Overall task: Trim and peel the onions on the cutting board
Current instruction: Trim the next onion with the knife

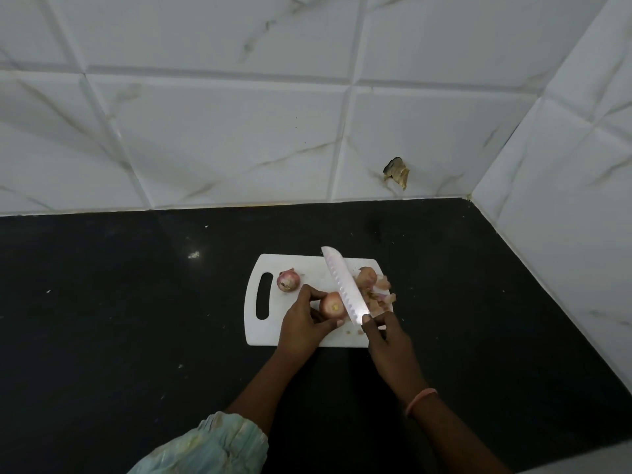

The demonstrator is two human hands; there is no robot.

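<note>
While left-hand fingers (309,293) pinch an onion (332,305) on the cutting board (301,261), the right hand (388,340) grips a knife (343,285), blade laid along that onion's right side. Second onion (288,280) lies near the handle slot; third (367,276) sits among peels (381,297) at right. Board rests on dark bench (136,302).

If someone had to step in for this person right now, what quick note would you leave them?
Left hand: holds an onion on the white cutting board, cut end facing up.
Right hand: grips the knife, blade against that onion's right side.
Another unpeeled onion sits near the board's handle slot; a third onion lies among loose skins on the right.
Done: some trimming.
Left: finish the held onion, then the one by the slot.
</note>
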